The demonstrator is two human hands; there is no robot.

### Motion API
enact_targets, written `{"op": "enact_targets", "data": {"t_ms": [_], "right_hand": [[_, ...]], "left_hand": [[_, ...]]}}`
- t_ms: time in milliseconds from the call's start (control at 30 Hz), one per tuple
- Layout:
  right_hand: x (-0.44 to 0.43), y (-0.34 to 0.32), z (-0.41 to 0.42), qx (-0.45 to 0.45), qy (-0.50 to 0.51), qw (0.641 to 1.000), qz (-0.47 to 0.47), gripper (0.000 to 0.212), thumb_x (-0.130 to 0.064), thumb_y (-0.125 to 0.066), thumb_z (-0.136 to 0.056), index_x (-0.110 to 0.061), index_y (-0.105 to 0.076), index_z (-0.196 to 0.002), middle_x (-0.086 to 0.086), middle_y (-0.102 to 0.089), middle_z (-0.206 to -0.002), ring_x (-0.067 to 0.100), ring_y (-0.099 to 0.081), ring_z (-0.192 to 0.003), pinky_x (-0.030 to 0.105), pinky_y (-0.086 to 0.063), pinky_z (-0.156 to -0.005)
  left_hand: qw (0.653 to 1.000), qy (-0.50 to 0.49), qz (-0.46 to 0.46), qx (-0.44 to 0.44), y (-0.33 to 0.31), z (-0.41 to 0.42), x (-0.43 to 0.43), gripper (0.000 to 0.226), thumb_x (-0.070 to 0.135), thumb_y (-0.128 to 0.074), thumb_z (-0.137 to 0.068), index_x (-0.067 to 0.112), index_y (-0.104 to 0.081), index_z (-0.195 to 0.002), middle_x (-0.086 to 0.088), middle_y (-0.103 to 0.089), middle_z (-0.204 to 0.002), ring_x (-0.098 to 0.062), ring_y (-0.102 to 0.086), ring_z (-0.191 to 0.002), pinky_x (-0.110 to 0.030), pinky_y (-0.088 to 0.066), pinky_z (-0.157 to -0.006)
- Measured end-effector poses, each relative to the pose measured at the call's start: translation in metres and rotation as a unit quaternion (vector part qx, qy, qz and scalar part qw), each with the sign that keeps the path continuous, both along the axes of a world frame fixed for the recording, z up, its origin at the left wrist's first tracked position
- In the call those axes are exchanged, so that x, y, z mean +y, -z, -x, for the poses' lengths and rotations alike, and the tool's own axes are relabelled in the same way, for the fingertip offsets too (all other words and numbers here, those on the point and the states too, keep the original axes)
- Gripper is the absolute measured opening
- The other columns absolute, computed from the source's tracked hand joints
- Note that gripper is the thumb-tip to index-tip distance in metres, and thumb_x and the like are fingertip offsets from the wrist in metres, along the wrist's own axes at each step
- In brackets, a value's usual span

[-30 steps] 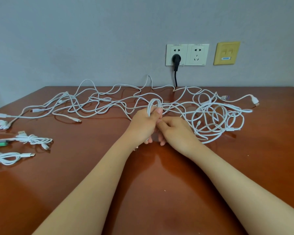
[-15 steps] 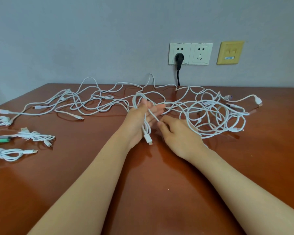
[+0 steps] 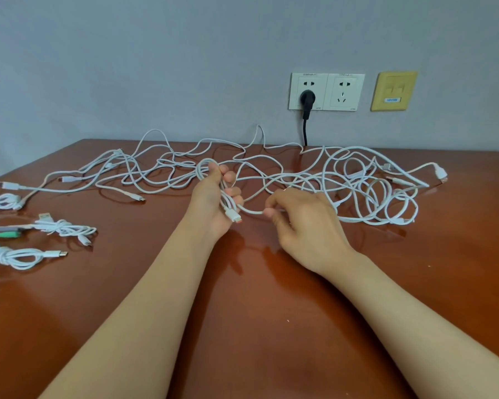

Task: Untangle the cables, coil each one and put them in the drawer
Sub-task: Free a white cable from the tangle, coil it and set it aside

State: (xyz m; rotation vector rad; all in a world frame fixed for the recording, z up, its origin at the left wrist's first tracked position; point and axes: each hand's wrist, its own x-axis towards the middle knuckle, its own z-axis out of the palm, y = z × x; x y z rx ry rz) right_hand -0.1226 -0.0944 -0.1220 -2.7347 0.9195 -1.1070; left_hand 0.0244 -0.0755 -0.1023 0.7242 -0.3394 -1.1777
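A tangle of white cables (image 3: pixel 357 185) sprawls across the back of the brown table (image 3: pixel 257 326). My left hand (image 3: pixel 213 200) holds a few loops of one white cable wound round its fingers, and the cable's white plug (image 3: pixel 233 216) with an orange tip hangs at the palm. My right hand (image 3: pixel 303 223) pinches the same cable a little to the right of the plug. From there the strand runs on into the tangle. No drawer is in view.
Coiled white cables (image 3: pixel 61 227) lie at the left edge, one more (image 3: pixel 15 256) nearer me, beside a green item (image 3: pixel 0 234). A black plug (image 3: pixel 307 100) sits in the wall socket, its cord dropping behind the table.
My left hand has turned palm up with the loops and plug now showing. My right hand has slid right along the strand, drawing it out from the left hand.
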Motion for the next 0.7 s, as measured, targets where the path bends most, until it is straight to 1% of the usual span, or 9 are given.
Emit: {"op": "enact_targets", "data": {"t_ms": [133, 200, 267, 333, 400, 467, 567, 633, 700], "right_hand": [[-0.005, 0.005, -0.001, 0.005, 0.008, 0.998, 0.063, 0.007, -0.015, -0.059, -0.073, -0.017, -0.066, -0.072, -0.001, -0.055, -0.066, 0.028, -0.056, -0.065, 0.03, -0.029, -0.065], [-0.005, 0.005, -0.001, 0.001, -0.008, 0.997, 0.082, 0.013, -0.018, -0.054, -0.075, -0.017, -0.066, -0.07, -0.002, -0.053, -0.066, 0.027, -0.054, -0.063, 0.031, -0.028, -0.063], [-0.006, 0.005, 0.0, 0.0, -0.025, 0.995, 0.092, 0.021, -0.022, -0.046, -0.077, -0.017, -0.065, -0.07, -0.002, -0.051, -0.067, 0.026, -0.052, -0.063, 0.03, -0.028, -0.063], [-0.007, 0.006, 0.0, -0.012, -0.035, 0.996, 0.087, 0.023, -0.024, -0.044, -0.078, -0.017, -0.064, -0.072, -0.002, -0.05, -0.068, 0.026, -0.052, -0.065, 0.03, -0.027, -0.063], [-0.009, 0.007, 0.0, -0.025, -0.04, 0.996, 0.082, 0.023, -0.027, -0.046, -0.08, -0.017, -0.066, -0.074, -0.002, -0.05, -0.07, 0.025, -0.052, -0.067, 0.03, -0.027, -0.064], [-0.009, 0.008, 0.0, -0.029, -0.048, 0.995, 0.082, 0.023, -0.03, -0.048, -0.081, -0.018, -0.067, -0.077, 0.0, -0.053, -0.072, 0.023, -0.051, -0.07, 0.029, -0.027, -0.067], [-0.009, 0.009, -0.001, -0.038, -0.079, 0.995, 0.056, 0.023, -0.035, -0.052, -0.08, -0.017, -0.066, -0.08, 0.0, -0.055, -0.077, 0.017, -0.049, -0.077, 0.024, -0.024, -0.072], [-0.008, 0.007, 0.0, -0.058, -0.076, 0.995, 0.014, 0.02, -0.04, -0.06, -0.075, -0.022, -0.06, -0.083, -0.012, -0.052, -0.08, 0.006, -0.048, -0.078, 0.024, -0.023, -0.071], [-0.008, 0.005, 0.001, -0.081, -0.055, 0.995, -0.036, 0.031, -0.043, -0.069, -0.068, -0.027, -0.048, -0.084, -0.023, -0.048, -0.078, -0.007, -0.045, -0.075, 0.021, -0.026, -0.073]], "left_hand": [[0.997, 0.011, -0.014, -0.076, 0.001, 0.005, 0.001, 0.036, 0.037, -0.03, -0.101, 0.02, -0.039, -0.072, 0.011, -0.049, -0.044, -0.002, -0.033, -0.029, -0.011, -0.027, -0.031], [0.994, 0.025, -0.022, -0.108, 0.0, 0.011, 0.002, 0.035, 0.035, -0.032, -0.101, 0.018, -0.042, -0.073, 0.009, -0.058, -0.048, -0.003, -0.046, -0.034, -0.012, -0.038, -0.035], [0.992, 0.042, -0.016, -0.12, 0.0, 0.015, 0.004, 0.037, 0.034, -0.031, -0.102, 0.017, -0.044, -0.072, 0.006, -0.066, -0.056, -0.006, -0.062, -0.047, -0.017, -0.052, -0.047], [0.991, 0.06, -0.002, -0.121, -0.001, 0.016, 0.006, 0.038, 0.034, -0.029, -0.102, 0.016, -0.043, -0.072, 0.005, -0.07, -0.063, -0.009, -0.068, -0.058, -0.021, -0.056, -0.053], [0.989, 0.068, -0.003, -0.13, -0.003, 0.017, 0.009, 0.037, 0.034, -0.029, -0.102, 0.016, -0.043, -0.073, 0.004, -0.071, -0.065, -0.01, -0.069, -0.058, -0.022, -0.055, -0.049], [0.982, 0.066, -0.026, -0.174, -0.003, 0.019, 0.009, 0.035, 0.033, -0.03, -0.102, 0.014, -0.044, -0.076, 0.003, -0.07, -0.065, -0.011, -0.066, -0.051, -0.019, -0.049, -0.04], [0.957, 0.073, -0.072, -0.271, 0.002, 0.024, 0.008, 0.032, 0.033, -0.035, -0.101, 0.013, -0.048, -0.08, 0.001, -0.068, -0.064, -0.01, -0.06, -0.043, -0.016, -0.042, -0.038], [0.927, 0.081, -0.099, -0.352, 0.006, 0.026, 0.006, 0.03, 0.033, -0.04, -0.1, 0.016, -0.054, -0.079, -0.001, -0.065, -0.069, -0.011, -0.059, -0.05, -0.02, -0.044, -0.044], [0.886, 0.094, -0.124, -0.437, 0.005, 0.027, 0.007, 0.029, 0.033, -0.039, -0.1, 0.016, -0.06, -0.09, 0.002, -0.067, -0.067, -0.011, -0.06, -0.05, -0.021, -0.044, -0.043]]}}
